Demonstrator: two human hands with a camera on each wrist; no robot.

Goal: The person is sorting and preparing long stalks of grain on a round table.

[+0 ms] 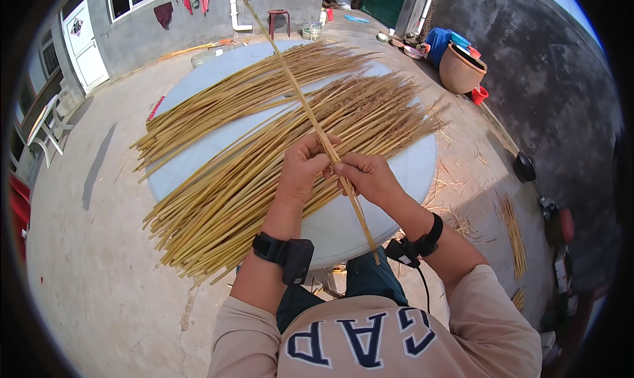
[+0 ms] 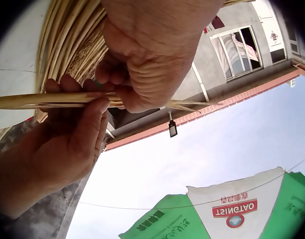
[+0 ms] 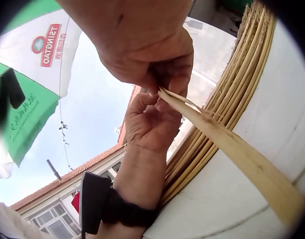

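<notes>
- Left hand (image 1: 305, 170): fingers curled, pinching one long stalk (image 1: 296, 85) above the near part of the table.
- Right hand (image 1: 371, 178): thumb and fingers pinch the same stalk just beside the left hand.
- Stalk: slants from far left to near right across the hands; split into thin strips where gripped, per both wrist views.
- Round table (image 1: 417, 165): pale top, bearing two spreads of cut stalks. Near bundle (image 1: 224, 196) is the larger; far bundle (image 1: 211, 107) lies beyond it. Feathery heads point right in both.
- Clay pot (image 1: 457, 75): far right, by the dark wall; wide dark mouth, contents cannot be told.
- Blue barrel (image 1: 436, 44): just left of the clay pot; inside not visible.
- Blue basin (image 1: 460, 39): at the pot's far side; what supports it is unclear.
- Red bucket (image 1: 479, 95): on the ground, near side of the pot; contents too small to read.
- Wire basket (image 1: 311, 29): beyond the table, right of a red stool (image 1: 279, 22); contents indistinct.
</notes>
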